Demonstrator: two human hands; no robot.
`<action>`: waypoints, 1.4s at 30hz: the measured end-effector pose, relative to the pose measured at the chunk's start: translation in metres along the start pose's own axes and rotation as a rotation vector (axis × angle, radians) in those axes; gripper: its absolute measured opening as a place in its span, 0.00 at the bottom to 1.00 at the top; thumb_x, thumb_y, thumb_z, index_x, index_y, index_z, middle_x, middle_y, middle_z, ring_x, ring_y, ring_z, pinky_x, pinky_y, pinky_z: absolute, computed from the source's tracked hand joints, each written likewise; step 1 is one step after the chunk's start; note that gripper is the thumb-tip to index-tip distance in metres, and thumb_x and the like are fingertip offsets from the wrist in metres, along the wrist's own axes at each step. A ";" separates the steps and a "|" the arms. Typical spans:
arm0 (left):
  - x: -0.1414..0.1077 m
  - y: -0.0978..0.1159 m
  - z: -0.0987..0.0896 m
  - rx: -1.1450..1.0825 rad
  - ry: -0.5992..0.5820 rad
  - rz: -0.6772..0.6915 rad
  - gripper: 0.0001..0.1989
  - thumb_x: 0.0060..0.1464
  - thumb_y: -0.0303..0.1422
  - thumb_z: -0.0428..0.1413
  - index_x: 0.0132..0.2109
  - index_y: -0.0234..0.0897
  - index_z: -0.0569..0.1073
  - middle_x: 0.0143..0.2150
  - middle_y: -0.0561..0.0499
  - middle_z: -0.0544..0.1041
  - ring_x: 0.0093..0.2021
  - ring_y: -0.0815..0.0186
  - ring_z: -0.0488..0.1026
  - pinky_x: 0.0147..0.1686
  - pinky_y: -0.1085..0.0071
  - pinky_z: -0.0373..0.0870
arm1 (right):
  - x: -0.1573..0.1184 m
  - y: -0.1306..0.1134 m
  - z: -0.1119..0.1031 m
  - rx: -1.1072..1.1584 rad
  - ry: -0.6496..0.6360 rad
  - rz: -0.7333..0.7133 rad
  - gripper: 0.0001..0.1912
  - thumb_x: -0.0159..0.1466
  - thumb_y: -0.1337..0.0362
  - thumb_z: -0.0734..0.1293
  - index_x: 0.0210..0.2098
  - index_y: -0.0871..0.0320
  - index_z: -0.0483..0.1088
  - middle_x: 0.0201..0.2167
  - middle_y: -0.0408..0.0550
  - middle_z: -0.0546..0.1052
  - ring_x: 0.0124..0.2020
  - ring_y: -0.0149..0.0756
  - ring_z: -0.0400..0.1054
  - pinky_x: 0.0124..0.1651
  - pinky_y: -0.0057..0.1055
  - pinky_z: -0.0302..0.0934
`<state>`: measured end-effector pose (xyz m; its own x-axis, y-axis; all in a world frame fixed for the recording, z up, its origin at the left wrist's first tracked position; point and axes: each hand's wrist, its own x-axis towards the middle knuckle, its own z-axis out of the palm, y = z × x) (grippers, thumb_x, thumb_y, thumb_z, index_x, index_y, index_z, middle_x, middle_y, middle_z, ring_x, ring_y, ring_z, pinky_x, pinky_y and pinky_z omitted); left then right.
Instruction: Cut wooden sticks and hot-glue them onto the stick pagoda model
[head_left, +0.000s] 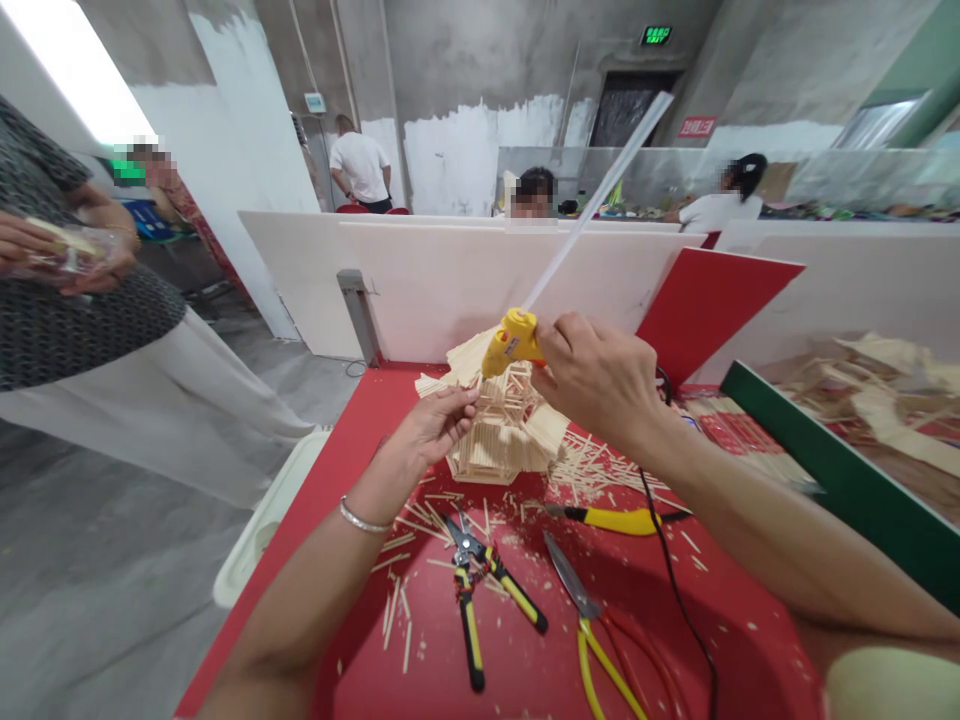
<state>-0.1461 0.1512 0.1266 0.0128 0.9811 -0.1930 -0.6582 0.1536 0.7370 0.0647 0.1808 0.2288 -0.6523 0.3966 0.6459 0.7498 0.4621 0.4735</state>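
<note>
My right hand [600, 375] grips a yellow hot glue gun [513, 342], its nozzle pointing down at a small model building [499, 445] made of thin wooden sticks. A long translucent glue stick [600, 195] juts up from the back of the gun. On the model's left side, my left hand [437, 425] is closed in a pinch close to the nozzle. Whatever lies between its fingertips is too small to make out. Layered roof-like panels of sticks surround the model's open upper frame, partly hidden by the gun and my hands.
On the red table [300, 600] lie cutters [469, 550], long-nosed pliers [581, 590], a yellow-handled tool [615, 518] and loose sticks [600, 465]. A black cord [675, 580] crosses the right side. White partition [450, 280] behind; green board [840, 480] right. A person [67, 250] stands at left.
</note>
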 end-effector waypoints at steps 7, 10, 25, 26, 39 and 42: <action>-0.001 -0.001 -0.001 -0.029 -0.030 -0.023 0.07 0.51 0.21 0.62 0.37 0.30 0.72 0.26 0.53 0.71 0.22 0.78 0.70 0.19 0.86 0.67 | -0.005 0.001 0.001 0.081 0.002 -0.005 0.18 0.66 0.62 0.56 0.54 0.56 0.64 0.39 0.48 0.73 0.32 0.34 0.60 0.28 0.35 0.37; -0.001 -0.001 -0.002 -0.038 -0.029 -0.027 0.07 0.52 0.20 0.61 0.36 0.30 0.71 0.26 0.53 0.71 0.22 0.78 0.70 0.19 0.86 0.67 | -0.006 0.000 0.003 0.100 0.002 0.001 0.18 0.66 0.62 0.57 0.54 0.55 0.64 0.40 0.48 0.73 0.32 0.34 0.60 0.28 0.34 0.37; -0.001 -0.001 0.000 -0.085 -0.031 -0.033 0.07 0.51 0.18 0.60 0.36 0.30 0.71 0.27 0.53 0.71 0.22 0.78 0.70 0.19 0.87 0.67 | -0.008 0.000 0.007 0.090 0.011 -0.017 0.18 0.67 0.63 0.56 0.55 0.57 0.65 0.39 0.47 0.73 0.32 0.34 0.61 0.29 0.35 0.39; -0.002 -0.001 0.001 -0.081 -0.026 -0.038 0.06 0.52 0.18 0.60 0.36 0.29 0.71 0.26 0.53 0.71 0.22 0.78 0.70 0.19 0.87 0.66 | -0.008 0.000 0.007 0.088 0.007 -0.016 0.18 0.67 0.63 0.56 0.55 0.57 0.65 0.39 0.47 0.73 0.32 0.34 0.61 0.29 0.34 0.39; 0.001 -0.004 -0.001 -0.036 0.024 -0.013 0.06 0.55 0.17 0.56 0.34 0.30 0.70 0.27 0.50 0.73 0.22 0.77 0.71 0.19 0.85 0.68 | -0.002 0.002 0.009 0.063 0.056 0.037 0.15 0.67 0.64 0.56 0.49 0.61 0.67 0.40 0.50 0.73 0.33 0.33 0.62 0.28 0.34 0.41; 0.001 -0.004 0.000 -0.034 0.032 -0.013 0.06 0.55 0.17 0.56 0.34 0.30 0.70 0.26 0.51 0.73 0.22 0.76 0.70 0.19 0.85 0.68 | -0.002 0.002 0.010 0.055 0.080 0.039 0.14 0.67 0.64 0.56 0.48 0.60 0.67 0.39 0.49 0.73 0.32 0.32 0.62 0.27 0.34 0.41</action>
<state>-0.1436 0.1515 0.1235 -0.0022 0.9747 -0.2234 -0.6835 0.1616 0.7119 0.0664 0.1888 0.2218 -0.6103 0.3513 0.7100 0.7657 0.4912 0.4152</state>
